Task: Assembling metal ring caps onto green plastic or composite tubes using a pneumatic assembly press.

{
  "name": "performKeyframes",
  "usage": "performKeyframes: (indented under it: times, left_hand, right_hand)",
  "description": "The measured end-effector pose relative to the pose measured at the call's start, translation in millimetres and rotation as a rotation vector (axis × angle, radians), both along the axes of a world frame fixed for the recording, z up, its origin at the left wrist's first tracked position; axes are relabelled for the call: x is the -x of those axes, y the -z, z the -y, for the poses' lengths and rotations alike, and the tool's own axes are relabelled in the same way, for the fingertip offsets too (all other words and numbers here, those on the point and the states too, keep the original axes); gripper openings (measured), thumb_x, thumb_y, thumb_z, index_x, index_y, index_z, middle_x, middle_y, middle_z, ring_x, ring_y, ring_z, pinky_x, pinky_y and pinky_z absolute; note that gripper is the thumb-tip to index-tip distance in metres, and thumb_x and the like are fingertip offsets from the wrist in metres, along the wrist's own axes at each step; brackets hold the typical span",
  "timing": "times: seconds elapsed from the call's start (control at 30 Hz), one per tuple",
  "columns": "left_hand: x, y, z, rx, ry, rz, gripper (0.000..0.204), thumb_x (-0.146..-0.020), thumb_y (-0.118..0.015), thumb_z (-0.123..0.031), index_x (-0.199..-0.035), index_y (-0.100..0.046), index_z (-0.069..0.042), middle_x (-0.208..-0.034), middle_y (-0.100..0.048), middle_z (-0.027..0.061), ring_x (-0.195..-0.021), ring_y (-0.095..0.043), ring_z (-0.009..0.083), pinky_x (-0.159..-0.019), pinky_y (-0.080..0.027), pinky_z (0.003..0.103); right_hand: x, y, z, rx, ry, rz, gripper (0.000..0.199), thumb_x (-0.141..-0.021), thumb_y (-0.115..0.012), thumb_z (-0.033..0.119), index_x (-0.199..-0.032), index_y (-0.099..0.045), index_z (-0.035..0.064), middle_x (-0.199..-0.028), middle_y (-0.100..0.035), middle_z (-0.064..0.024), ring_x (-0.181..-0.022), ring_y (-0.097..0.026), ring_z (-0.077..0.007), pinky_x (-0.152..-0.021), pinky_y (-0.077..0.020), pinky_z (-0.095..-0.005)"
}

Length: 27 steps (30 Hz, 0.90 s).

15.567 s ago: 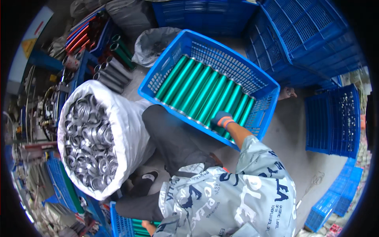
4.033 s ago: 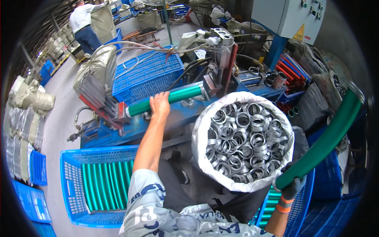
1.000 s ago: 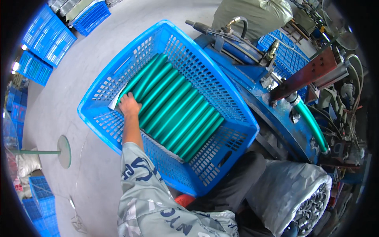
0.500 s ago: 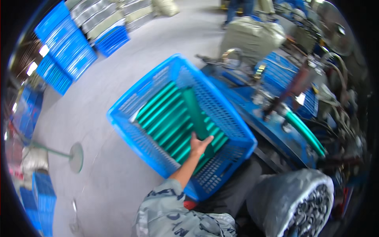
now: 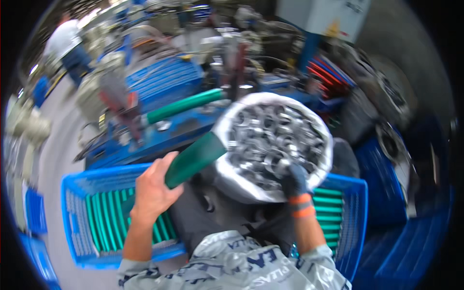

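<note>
— What is the head view showing on the person's left side?

— The left hand (image 5: pixel 153 189) is wrapping its grip around the lower end of a green tube (image 5: pixel 194 158), bare fingers clenched on it. The tube is tilting up and to the right, its upper end lying against the rim of a white sack (image 5: pixel 275 147). Below that hand a blue crate (image 5: pixel 82 220) is sitting on the floor, and more green tubes (image 5: pixel 104 220) are lying side by side inside it.

— And the right side?

— The right hand (image 5: pixel 294 180), in a dark glove with an orange cuff, is reaching into the near edge of the sack, down among the metal rings (image 5: pixel 270 135) that are filling it. Its fingers are sinking between the rings, so I cannot tell whether that grip is closed on one or loose. A second blue crate (image 5: pixel 349 227) is standing just beside the right forearm, also carrying green tubes.

— What is lying farther away?

— Behind the sack a blue machine (image 5: pixel 159 133) is holding another green tube (image 5: pixel 186 106), lying nearly level. At the upper left another person (image 5: pixel 63 41) in a white top is standing, well apart. Everything is blurring slightly with motion.
</note>
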<state>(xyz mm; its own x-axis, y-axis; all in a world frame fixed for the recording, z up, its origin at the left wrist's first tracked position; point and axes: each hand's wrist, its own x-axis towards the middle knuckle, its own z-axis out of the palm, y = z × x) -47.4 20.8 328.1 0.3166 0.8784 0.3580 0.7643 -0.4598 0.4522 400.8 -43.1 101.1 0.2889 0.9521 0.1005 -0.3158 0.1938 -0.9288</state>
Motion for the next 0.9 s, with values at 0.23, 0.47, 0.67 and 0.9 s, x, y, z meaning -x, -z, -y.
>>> performKeyframes:
  times: [0.23,0.47,0.67,0.9]
  left_hand:
    - [-80,-23,11,0.03,0.314,-0.229,0.079,-0.075,-0.084,-0.011,-0.152,-0.069,-0.014,-0.108,-0.075,0.014,-0.096,-0.076,0.0412,-0.085,-0.063,0.051]
    - [-93,-22,19,0.008,0.317,-0.154,0.084,-0.072,-0.085,-0.009,-0.154,-0.068,-0.014,-0.107,-0.074,0.0132,-0.097,-0.076,0.0406,-0.085,-0.062,0.051]
    - [-92,-25,18,0.032,0.352,-0.222,0.084,-0.071,-0.086,-0.008,-0.153,-0.069,-0.014,-0.107,-0.073,0.0129,-0.097,-0.075,0.0395,-0.085,-0.062,0.05]
    - [-89,-8,19,0.079,0.375,-0.299,0.084,-0.072,-0.086,-0.011,-0.153,-0.07,-0.018,-0.106,-0.073,0.0108,-0.1,-0.075,0.0367,-0.085,-0.061,0.05]
  right_hand:
    - [29,-105,11,0.006,-0.331,-0.536,0.083,-0.099,-0.083,0.046,-0.165,-0.052,0.0066,-0.157,-0.068,-0.0159,-0.139,-0.071,-0.0373,-0.106,-0.0643,-0.0605]
    - [19,-113,16,0.059,-0.309,-0.031,0.09,-0.081,-0.093,-0.003,-0.162,-0.054,-0.0037,-0.157,-0.067,-0.0174,-0.142,-0.068,-0.0273,-0.122,-0.0562,-0.0443]
    - [27,-116,25,-0.108,-0.267,-0.016,0.104,-0.083,-0.101,0.006,-0.17,-0.045,-0.0039,-0.16,-0.066,-0.0199,-0.147,-0.066,-0.0294,-0.127,-0.0507,-0.0459]
    - [37,-115,28,-0.111,-0.293,-0.063,0.098,-0.092,-0.095,0.018,-0.173,-0.045,-0.0033,-0.161,-0.066,-0.0215,-0.148,-0.066,-0.0304,-0.127,-0.0507,-0.0459]
